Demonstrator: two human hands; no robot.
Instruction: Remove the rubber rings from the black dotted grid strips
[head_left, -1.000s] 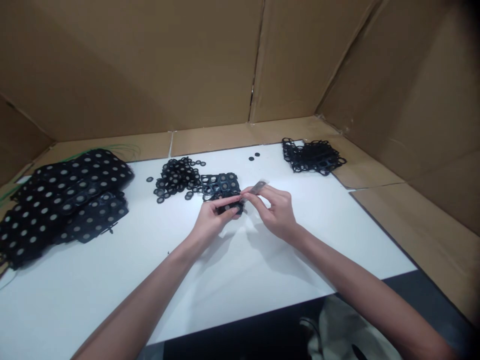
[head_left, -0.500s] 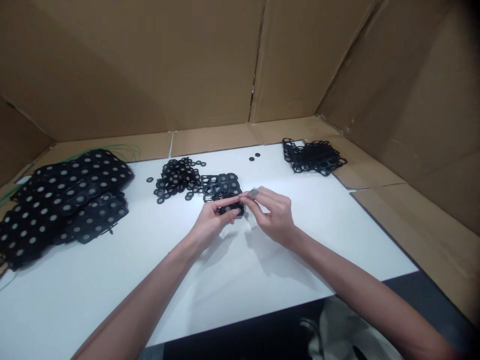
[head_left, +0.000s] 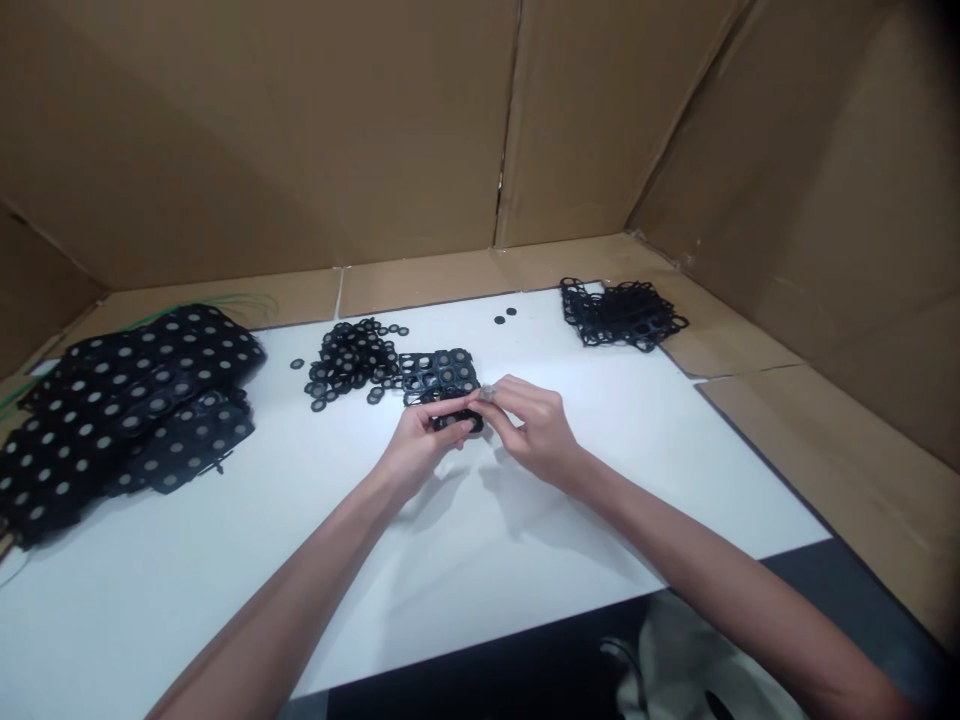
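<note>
My left hand point(head_left: 424, 445) grips the near edge of a black perforated sheet point(head_left: 435, 376) between thumb and fingers. Some of the sheet's round openings hold grey-centred discs, while others at its left side show white through them. My right hand point(head_left: 529, 425) is closed in a pinch at the sheet's right edge, its fingertips touching those of my left hand. A small flat greyish strip point(head_left: 487, 393) sticks up between the right fingers; its lower end is hidden. A heap of loose black rings with grey centres point(head_left: 352, 358) lies just left of the sheet.
At the left spreads a big stack of black sheets with grey dots point(head_left: 127, 400), with green strands point(head_left: 225, 299) behind. A tangle of black open-ring webbing point(head_left: 622, 313) lies back right. Two small black discs point(head_left: 505, 316) rest near the back edge. Cardboard walls point(head_left: 300, 130) enclose the white table point(head_left: 465, 560).
The strip in my right hand has tilted and drawn in toward the left fingertips, so less of it shows. My right hand has shifted slightly left. My left hand keeps its hold.
</note>
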